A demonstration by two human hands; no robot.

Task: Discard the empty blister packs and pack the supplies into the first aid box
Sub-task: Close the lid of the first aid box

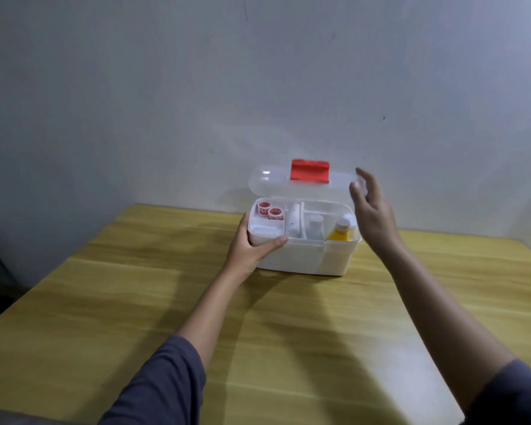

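Observation:
A white first aid box (pixel 304 256) stands at the far side of the wooden table, its clear lid (pixel 273 182) with a red latch (pixel 309 170) raised upright against the wall. Inside I see two red-and-white tape rolls (pixel 269 210), a white tube, a clear bottle (pixel 315 227) and a yellow bottle (pixel 339 233). My left hand (pixel 252 243) grips the box's front left corner, thumb on the rim. My right hand (pixel 370 210) hovers with fingers spread beside the lid's right end, holding nothing. No blister packs are visible.
The wooden table (pixel 196 302) stretches from the box toward me, its left edge running diagonally at the lower left. A pale wall (pixel 258 87) rises directly behind the box. Both my forearms reach across the table in dark sleeves.

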